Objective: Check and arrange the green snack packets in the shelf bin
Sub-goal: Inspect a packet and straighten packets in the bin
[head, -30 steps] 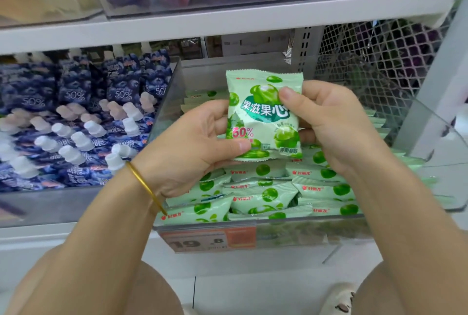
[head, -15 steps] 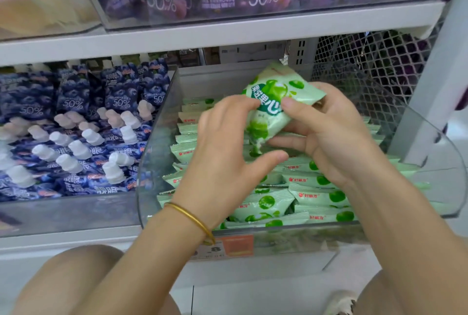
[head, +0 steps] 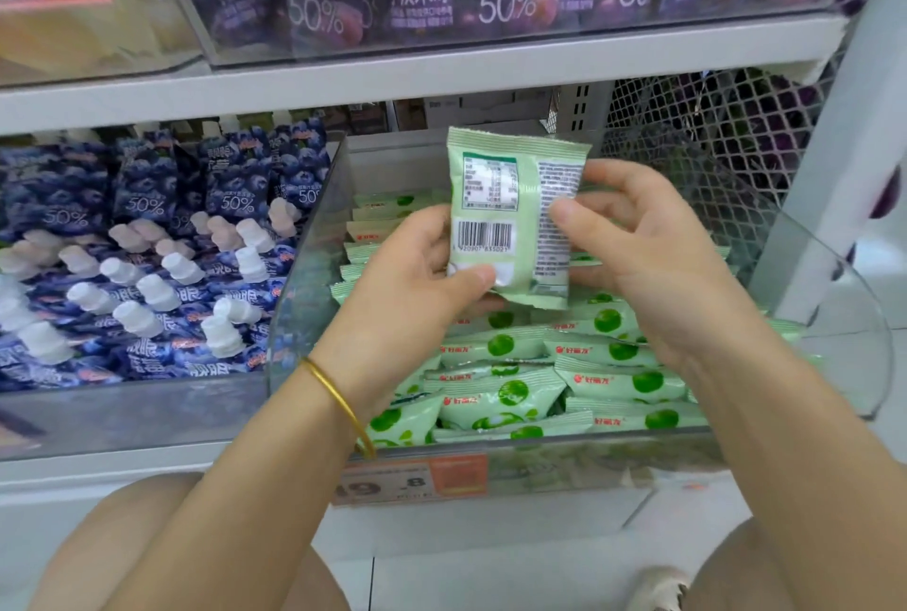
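In the centre of the frame, above the clear plastic shelf bin [head: 305, 266], a pale green foil snack packet [head: 515, 217] stands upright with its back, barcode and nutrition table, facing the camera. The left hand [head: 407, 276] pinches its lower left corner, thumb on the face below the barcode and fingers behind. The right hand [head: 653, 257] holds its right edge, thumb pressed on the printed text. Below them, many more green snack packets [head: 500, 394] lie in overlapping rows inside the bin. A thin gold bangle [head: 338, 399] circles the left wrist. At the left of the frame, blue spouted pouches with white caps [head: 147, 242] fill the neighbouring bin. An orange price label [head: 412, 480] sits on the bin's front edge, lower centre.
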The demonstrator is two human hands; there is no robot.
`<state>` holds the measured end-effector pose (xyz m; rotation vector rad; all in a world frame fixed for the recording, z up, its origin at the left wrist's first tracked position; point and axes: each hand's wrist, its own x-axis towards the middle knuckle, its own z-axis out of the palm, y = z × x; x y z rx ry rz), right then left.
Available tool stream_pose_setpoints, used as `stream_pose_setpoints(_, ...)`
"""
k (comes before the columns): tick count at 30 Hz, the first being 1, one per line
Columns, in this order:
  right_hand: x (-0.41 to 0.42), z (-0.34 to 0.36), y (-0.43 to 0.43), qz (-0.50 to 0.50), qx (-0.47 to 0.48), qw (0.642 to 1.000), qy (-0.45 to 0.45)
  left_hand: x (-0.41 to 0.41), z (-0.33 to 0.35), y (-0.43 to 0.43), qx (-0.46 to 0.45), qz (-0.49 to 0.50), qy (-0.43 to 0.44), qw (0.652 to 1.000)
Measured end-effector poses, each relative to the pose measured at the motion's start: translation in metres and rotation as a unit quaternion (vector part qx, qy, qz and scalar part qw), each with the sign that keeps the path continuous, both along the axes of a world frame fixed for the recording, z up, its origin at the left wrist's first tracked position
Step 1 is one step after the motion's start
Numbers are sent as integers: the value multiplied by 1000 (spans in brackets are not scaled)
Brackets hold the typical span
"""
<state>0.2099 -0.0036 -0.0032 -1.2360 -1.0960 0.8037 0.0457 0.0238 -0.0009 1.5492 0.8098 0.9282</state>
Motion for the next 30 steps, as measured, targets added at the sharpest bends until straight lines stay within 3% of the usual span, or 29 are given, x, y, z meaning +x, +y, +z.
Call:
stream_pose_setpoints(6, 2, 5, -4, 14, 30, 999, 22, -3, -2, 2, -47, -72, -74, 993)
stream_pose_setpoints(15, 1, 2, -2, 4, 39, 998, 48, -4, -3, 2, 6, -87, -61, 994)
stream_pose_setpoints(30, -9, 3, -8, 13, 32, 999, 32, 0, 2, -3, -6, -66, -56, 996)
